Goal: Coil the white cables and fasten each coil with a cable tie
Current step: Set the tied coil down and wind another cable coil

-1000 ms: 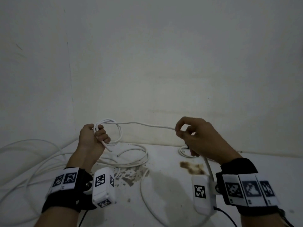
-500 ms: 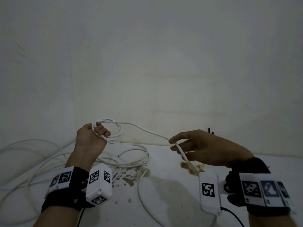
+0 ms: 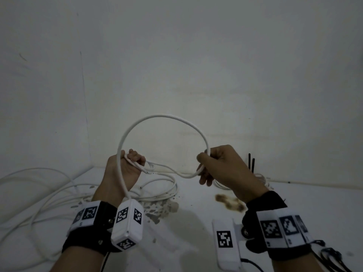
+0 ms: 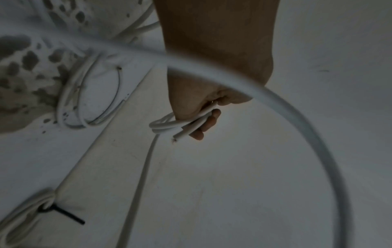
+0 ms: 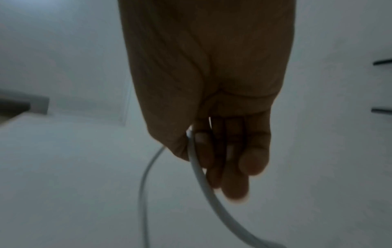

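A white cable [image 3: 163, 117] arches in a big loop between my two hands, held up in front of the wall. My left hand [image 3: 127, 165] grips a small bundle of turns of it [image 4: 169, 125], with the cut cable end [image 4: 177, 135] sticking out past the fingers. My right hand [image 3: 214, 163] pinches the loop's right side between thumb and forefinger [image 5: 192, 146]; the other fingers hang loosely. From my left wrist the cable trails down to the floor.
More loose white cable [image 3: 39, 193] lies on the white floor at left, and a flat coil [image 3: 161, 189] lies beyond my left hand. A tied coil with a black cable tie [image 4: 63, 214] sits by the wall. Black ties [image 3: 251, 163] stand behind my right hand. Brown stains [image 3: 229, 203] mark the floor.
My right hand has swung the cable up and toward the left hand, turning the straight stretch into a tall round loop. The left hand still grips its bundle.
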Tool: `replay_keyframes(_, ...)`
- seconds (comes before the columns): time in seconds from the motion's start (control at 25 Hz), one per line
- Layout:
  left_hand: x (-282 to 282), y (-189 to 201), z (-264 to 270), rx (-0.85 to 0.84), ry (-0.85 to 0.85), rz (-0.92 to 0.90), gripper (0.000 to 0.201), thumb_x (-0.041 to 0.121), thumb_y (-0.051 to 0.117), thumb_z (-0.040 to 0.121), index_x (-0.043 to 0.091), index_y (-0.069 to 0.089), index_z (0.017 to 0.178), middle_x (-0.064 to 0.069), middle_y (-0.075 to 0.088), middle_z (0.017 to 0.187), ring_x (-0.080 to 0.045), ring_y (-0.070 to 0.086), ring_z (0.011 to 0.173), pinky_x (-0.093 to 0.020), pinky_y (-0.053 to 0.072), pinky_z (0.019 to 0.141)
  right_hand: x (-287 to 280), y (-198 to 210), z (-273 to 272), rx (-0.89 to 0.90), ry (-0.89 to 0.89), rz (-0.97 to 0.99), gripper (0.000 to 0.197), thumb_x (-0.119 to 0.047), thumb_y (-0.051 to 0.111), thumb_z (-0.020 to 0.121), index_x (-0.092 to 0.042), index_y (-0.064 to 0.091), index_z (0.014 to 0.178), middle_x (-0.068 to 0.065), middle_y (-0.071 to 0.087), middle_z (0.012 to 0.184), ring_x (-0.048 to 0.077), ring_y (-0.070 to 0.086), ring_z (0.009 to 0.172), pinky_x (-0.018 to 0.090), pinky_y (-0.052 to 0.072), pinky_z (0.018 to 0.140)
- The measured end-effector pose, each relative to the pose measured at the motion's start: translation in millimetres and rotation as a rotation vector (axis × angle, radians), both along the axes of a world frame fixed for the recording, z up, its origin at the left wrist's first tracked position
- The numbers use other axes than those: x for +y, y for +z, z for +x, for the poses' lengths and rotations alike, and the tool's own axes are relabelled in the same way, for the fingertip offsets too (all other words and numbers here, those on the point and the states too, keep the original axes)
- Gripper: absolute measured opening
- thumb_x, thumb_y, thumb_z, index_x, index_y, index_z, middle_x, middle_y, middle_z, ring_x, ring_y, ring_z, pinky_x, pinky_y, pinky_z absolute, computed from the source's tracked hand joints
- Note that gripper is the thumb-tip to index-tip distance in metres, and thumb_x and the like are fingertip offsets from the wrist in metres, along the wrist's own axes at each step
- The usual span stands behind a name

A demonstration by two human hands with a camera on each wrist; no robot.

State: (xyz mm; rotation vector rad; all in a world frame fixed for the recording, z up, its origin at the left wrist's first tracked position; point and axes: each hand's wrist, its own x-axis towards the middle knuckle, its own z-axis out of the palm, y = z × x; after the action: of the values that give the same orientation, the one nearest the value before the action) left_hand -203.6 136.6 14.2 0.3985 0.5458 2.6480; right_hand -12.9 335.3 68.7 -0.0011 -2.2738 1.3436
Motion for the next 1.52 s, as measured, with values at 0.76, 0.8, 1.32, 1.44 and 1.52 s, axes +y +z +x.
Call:
replay_keyframes(0.76,72.1,10.6,62.4,0.082,-0.3,-0.399,0.038,0.035,0.042,0.101,0.009,0.053,0.127,-0.004,0.05,0.084,-0.014,0.05,0.069,-0.026,0.05,0.06,-15.8,4.0,3.5,-0.127,0.461,-0.636,0.021,-0.022,0.071,0.079,-0.002,0.072,0.076,0.025,0.073,0.09,0.024,0.074,0.071,0.025,0.062,0.064)
replay_keyframes(0.8,75.1,8.4,65.7,0.138,-0.293,-0.439,0.04,0.033,0.044,0.101,0.007,0.056,0.13,-0.006,0.054,0.081,-0.013,0.052,0.067,-0.024,0.049,0.058,-16.2,2.8,-0.1,-0.105,0.413,-0.705,0.021,-0.02,0.071,0.081,0.001,0.07,0.078,0.025,0.073,0.09,0.024,0.074,0.07,0.025,0.062,0.063)
replay_keyframes(1.32,77.3,17.0,84.3,0.401,-0.368,-0.706,0.035,0.034,0.034,0.099,0.011,0.048,0.076,0.007,0.027,0.042,-0.004,0.023,0.03,-0.015,0.019,0.028,3.4,2.6,-12.9,0.073,0.078,-1.1,0.021,-0.009,0.061,0.095,0.003,0.058,0.079,0.026,0.066,0.082,0.03,0.072,0.059,0.027,0.059,0.051)
replay_keyframes(1.44,78.9,15.1,87.7,0.427,-0.294,-0.786,0.052,0.051,0.028,0.102,0.014,0.046,0.071,0.008,0.022,0.043,-0.004,0.018,0.032,-0.016,0.015,0.031,7.2,7.0,-9.2,0.088,0.059,-1.097,0.023,-0.01,0.058,0.098,0.002,0.056,0.078,0.029,0.065,0.086,0.034,0.071,0.066,0.028,0.06,0.051)
replay_keyframes(1.52,79.2,13.7,90.4,0.44,-0.251,-0.85,0.056,0.06,0.03,0.098,0.016,0.046,0.068,0.007,0.021,0.046,-0.005,0.016,0.035,-0.017,0.013,0.035,12.7,9.4,-6.8,0.113,0.049,-1.102,0.022,-0.01,0.058,0.098,0.002,0.056,0.08,0.03,0.065,0.089,0.035,0.072,0.065,0.029,0.06,0.052)
